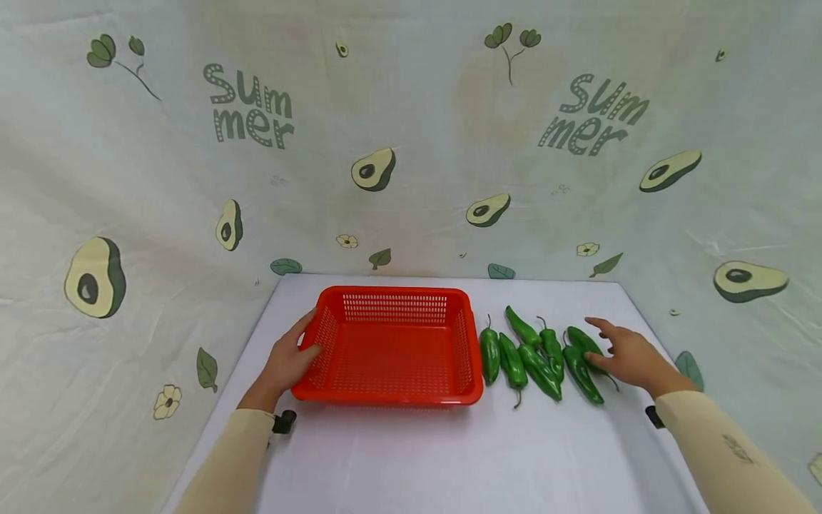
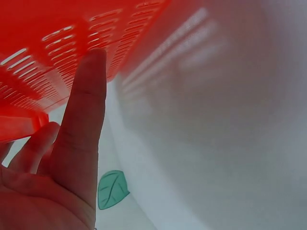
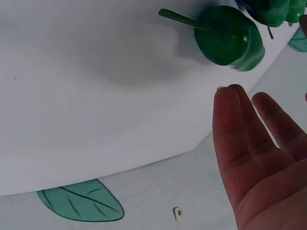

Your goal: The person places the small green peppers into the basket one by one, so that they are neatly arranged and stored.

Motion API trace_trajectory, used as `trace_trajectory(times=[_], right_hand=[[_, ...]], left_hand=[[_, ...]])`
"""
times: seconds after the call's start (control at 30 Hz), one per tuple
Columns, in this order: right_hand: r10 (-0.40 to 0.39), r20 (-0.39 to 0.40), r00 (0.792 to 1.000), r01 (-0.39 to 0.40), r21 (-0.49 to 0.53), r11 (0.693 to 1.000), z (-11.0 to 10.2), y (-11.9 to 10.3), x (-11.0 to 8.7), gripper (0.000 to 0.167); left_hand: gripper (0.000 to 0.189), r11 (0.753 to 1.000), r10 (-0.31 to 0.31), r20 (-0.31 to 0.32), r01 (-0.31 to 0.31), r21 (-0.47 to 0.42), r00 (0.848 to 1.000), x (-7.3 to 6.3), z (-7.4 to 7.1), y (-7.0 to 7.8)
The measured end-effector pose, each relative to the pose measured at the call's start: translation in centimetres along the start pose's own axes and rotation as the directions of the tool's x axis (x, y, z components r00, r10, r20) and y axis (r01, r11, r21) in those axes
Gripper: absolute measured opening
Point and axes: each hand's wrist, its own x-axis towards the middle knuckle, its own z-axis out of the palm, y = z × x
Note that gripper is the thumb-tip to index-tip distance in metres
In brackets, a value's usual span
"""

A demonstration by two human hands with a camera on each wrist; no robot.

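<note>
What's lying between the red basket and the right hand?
Several green peppers lie side by side on the white table between the red basket and the right hand; the head view shows this.

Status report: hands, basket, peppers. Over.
Left hand grips red basket at its left side. Right hand at rightmost green pepper, no grip yet. Other peppers between it and basket.

Screened-off nook; type of room beyond cannot be told. Pale cloth printed with avocados and "summer" lettering hangs behind and on both sides of a white surface.
</note>
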Motion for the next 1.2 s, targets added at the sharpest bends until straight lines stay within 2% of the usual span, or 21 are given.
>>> trace_trajectory(times=[0.3,0.53,0.73,1.2], right_hand=[[0.020,0.036,0.999,-0.020,0.002,1.000,1.1,1.6,-0.1,0.078],[0.037,0.057,0.998,-0.038,0.022,0.999,1.7,2.3,-0.1,0.071],[0.063,0.066,0.996,-0.067,0.053,0.996,2.6,2.9,-0.3,0.064],[0.100,0.062,0.993,-0.102,0.029,0.994,2.3,2.5,0.0,0.067]], left_hand=[[0.074,1.000,0.017,-0.009,-0.017,0.012,1.000,0.5,0.0,0.3],[0.073,1.000,-0.019,-0.020,0.019,0.004,1.000,0.5,0.1,0.5],[0.073,1.000,-0.020,-0.018,0.020,-0.007,1.000,0.4,0.2,0.5],[0.071,0.999,-0.047,-0.038,0.046,-0.028,0.998,0.1,0.9,0.5]])
